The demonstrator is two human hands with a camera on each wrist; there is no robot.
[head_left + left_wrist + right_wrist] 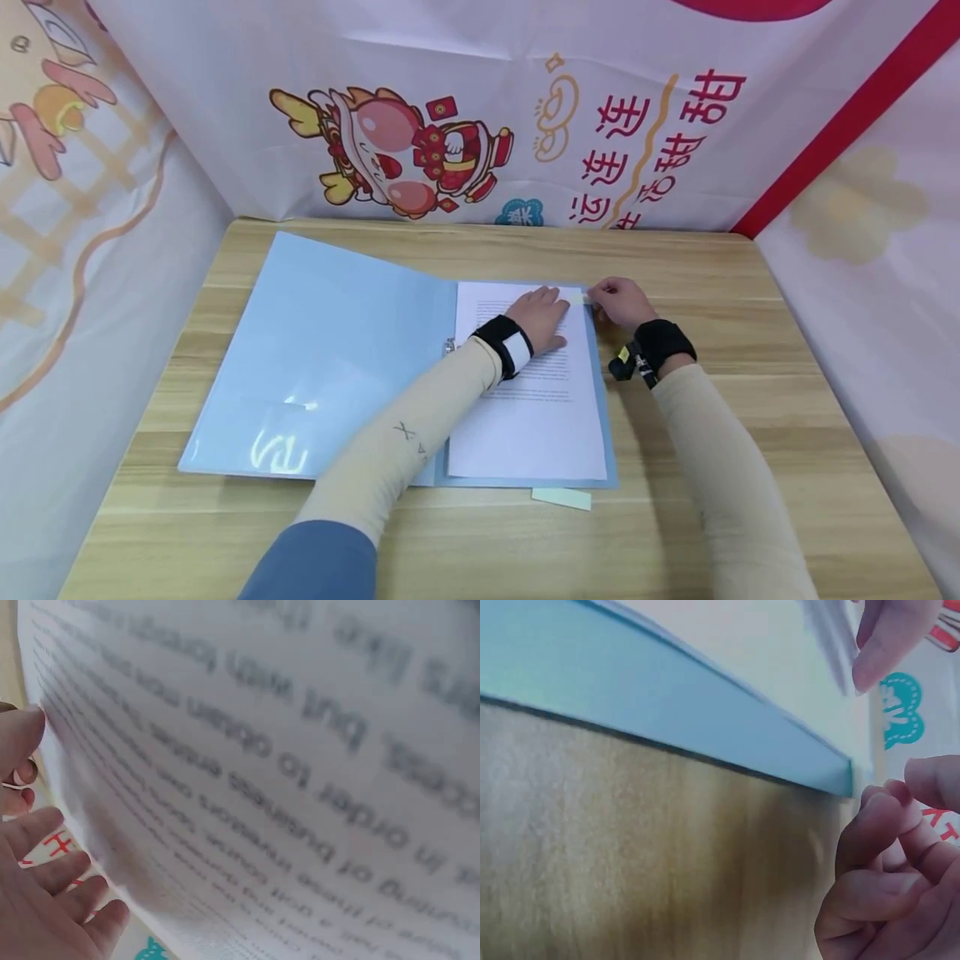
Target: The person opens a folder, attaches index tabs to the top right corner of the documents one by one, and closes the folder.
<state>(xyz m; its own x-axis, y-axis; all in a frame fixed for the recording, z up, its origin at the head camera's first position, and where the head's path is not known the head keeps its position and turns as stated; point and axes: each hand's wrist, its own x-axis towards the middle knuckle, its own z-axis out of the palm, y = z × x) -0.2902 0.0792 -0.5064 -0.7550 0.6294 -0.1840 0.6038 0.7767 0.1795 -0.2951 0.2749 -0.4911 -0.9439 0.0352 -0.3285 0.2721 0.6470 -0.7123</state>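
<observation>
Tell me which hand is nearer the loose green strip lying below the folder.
Left, narrowly. The left hand rests on the printed sheet above the green strip; the right hand is farther up, at the sheet's top corner.

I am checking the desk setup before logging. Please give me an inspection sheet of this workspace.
Surface: wooden table, bare at right.
Job's things: open blue folder with printed sheet; pale sticky tab at the sheet's top right corner.
Clutter: spare pale tab below the folder.
Grippers: left hand flat on the sheet; right hand pinches the tab.
Cables: nothing seen.
Surroundings: cartoon-printed cloth walls.
</observation>
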